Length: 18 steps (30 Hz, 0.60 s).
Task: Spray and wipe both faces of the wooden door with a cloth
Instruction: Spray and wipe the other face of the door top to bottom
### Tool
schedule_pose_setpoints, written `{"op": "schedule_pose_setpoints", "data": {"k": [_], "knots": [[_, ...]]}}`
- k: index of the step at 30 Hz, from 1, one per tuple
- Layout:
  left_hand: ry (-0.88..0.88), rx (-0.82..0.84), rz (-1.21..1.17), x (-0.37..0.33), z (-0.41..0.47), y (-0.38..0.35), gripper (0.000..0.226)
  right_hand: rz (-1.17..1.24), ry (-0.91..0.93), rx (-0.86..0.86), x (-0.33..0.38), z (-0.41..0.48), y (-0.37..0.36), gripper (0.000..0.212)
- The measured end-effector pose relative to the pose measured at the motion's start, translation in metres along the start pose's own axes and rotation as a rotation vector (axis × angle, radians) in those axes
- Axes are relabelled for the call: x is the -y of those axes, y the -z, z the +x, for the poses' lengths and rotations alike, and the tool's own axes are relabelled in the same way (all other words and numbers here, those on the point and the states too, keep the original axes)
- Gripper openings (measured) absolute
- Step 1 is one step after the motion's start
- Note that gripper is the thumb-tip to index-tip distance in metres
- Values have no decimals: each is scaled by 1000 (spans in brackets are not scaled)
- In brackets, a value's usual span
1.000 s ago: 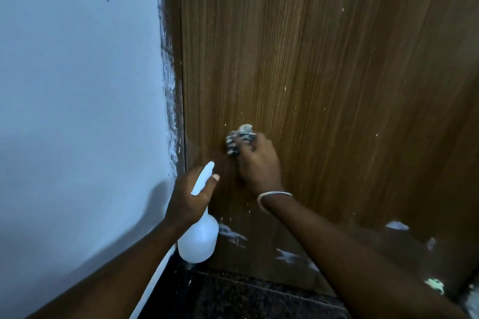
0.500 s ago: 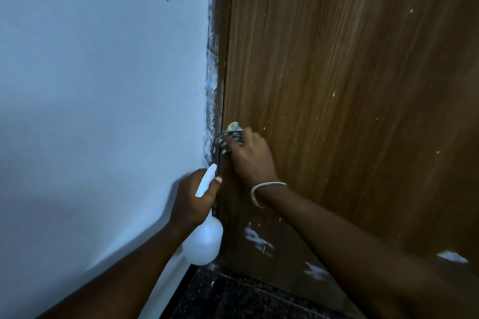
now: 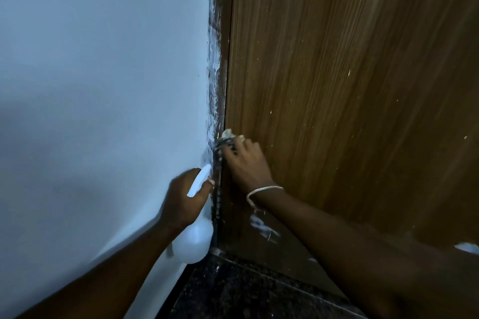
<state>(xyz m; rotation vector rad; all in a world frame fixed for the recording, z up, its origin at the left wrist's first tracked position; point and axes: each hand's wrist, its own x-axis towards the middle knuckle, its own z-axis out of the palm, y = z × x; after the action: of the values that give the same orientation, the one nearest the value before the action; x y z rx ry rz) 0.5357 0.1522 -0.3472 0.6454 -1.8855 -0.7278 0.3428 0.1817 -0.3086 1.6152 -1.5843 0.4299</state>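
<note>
The brown wooden door [image 3: 350, 90] fills the right half, speckled with small white spots and a few white smears low down. My right hand [image 3: 247, 163] holds a bunched cloth [image 3: 227, 137] pressed against the door's left edge, beside the dark frame. My left hand [image 3: 185, 195] grips the neck of a white spray bottle [image 3: 193, 241], which hangs just left of the frame, close below the right hand. Most of the cloth is hidden under my fingers.
A pale blue-white wall [image 3: 103, 85] covers the left half. White paint smears run down the dark door frame [image 3: 220, 59]. A dark speckled floor [image 3: 246, 292] lies at the bottom.
My right hand has slid the cloth leftward across the door to its edge at the frame. The view has swung left, showing more wall. The left hand still holds the bottle.
</note>
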Motion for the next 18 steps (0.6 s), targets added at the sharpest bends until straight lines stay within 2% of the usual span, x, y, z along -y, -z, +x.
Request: {"op": "schedule_pose_setpoints", "data": {"k": [2,5,9,12,15,18], "knots": [[-41,-6,1,-2,1,0,17,50,143,92,25,-34,-37,42],[-57,4,0,-2,1,-1,15,127,170,167,28,-89,-61,49],[-33,32,49,2,-4,-6,23,85,222,227,10,-84,-48,34],[17,118,-63,-4,-10,-13,35,82,210,207,-14,-88,-19,38],[66,270,-160,-6,-18,-28,39,52,27,211,-55,-116,37,67],[118,349,-138,-16,-30,-41,23,103,-391,2,-95,-123,90,62]]}}
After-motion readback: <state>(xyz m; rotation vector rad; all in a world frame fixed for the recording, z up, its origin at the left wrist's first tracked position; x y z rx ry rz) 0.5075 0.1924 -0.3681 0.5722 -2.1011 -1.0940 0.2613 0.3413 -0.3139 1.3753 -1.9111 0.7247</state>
